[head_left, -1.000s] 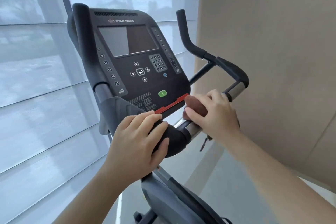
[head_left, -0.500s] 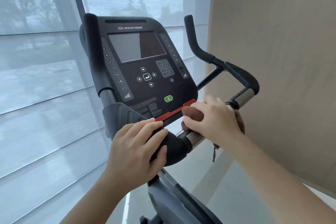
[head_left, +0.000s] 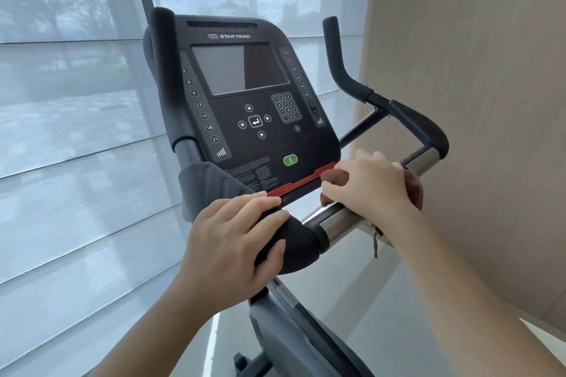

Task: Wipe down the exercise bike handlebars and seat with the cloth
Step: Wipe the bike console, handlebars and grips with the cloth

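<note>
Left hand: Your left hand [head_left: 232, 248] wraps fingers and thumb round the black pad [head_left: 295, 243] at the middle of the handlebars, probably to steady the bike while you rub.
Right hand: Your right hand [head_left: 370, 188] curls over the cloth [head_left: 336, 177] and presses it onto the metal bar [head_left: 338, 222] just right of the pad.
Cloth: It is brown and bunched under your palm. It peeks out past your fingertips and at the hand's outer edge, and a loose end hangs below the bar.
Metal bar: Bare shine shows on either side of your hand.
Far grip: The curved black grip [head_left: 422, 128] lies beyond, apart from the cloth.
Console: The console [head_left: 245, 101] stands just above your fingers.
Seat: Out of view.
</note>
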A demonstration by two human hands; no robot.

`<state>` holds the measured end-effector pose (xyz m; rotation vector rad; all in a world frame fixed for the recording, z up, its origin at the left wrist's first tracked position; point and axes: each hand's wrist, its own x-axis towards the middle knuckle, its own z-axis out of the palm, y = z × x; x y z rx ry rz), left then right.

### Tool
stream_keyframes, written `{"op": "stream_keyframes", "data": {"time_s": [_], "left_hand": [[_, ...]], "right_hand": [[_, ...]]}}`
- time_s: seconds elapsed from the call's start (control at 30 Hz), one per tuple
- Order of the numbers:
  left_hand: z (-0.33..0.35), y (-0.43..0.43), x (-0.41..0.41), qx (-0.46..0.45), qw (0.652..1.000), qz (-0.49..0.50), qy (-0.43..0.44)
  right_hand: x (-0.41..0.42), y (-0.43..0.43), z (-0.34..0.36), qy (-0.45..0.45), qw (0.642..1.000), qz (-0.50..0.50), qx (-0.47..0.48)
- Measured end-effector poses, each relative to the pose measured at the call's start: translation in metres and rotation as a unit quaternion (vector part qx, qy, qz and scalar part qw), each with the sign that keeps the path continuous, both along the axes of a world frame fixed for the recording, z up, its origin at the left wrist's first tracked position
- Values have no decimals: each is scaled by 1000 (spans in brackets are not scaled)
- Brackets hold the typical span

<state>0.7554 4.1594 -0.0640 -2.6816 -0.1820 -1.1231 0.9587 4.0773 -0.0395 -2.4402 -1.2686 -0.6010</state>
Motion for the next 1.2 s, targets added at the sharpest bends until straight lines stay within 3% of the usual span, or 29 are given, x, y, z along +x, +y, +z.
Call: {"op": "stream_keyframes", "data": {"time_s": [0.2,0.33,0.47,0.6,0.73,0.93,1.1,1.2], "left_hand": [[0,-2,3,10,1000,4,-19],[-1,-3,3,14,1000,6,-26],[0,-4,4,15,999,6,-30],[-1,-3,5,19,999,5,-37],[-1,-3,6,24,998,2,-50],[-2,-3,6,25,998,-17,-48],[-2,1,5,9,998,-38,-52],[0,2,2,-3,998,-47,-33]], "right_hand": [[-43,-17,-44,-4,958,38,285],[-33,-23,-56,32,928,61,366],[0,-19,-51,196,868,-30,456],[-51,-6,-71,135,834,16,535],[-92,2,-90,187,769,81,605],[-34,-6,-66,264,757,-62,594],[-89,1,-79,230,765,-23,601],[-99,-6,-70,222,799,-29,558]]}}
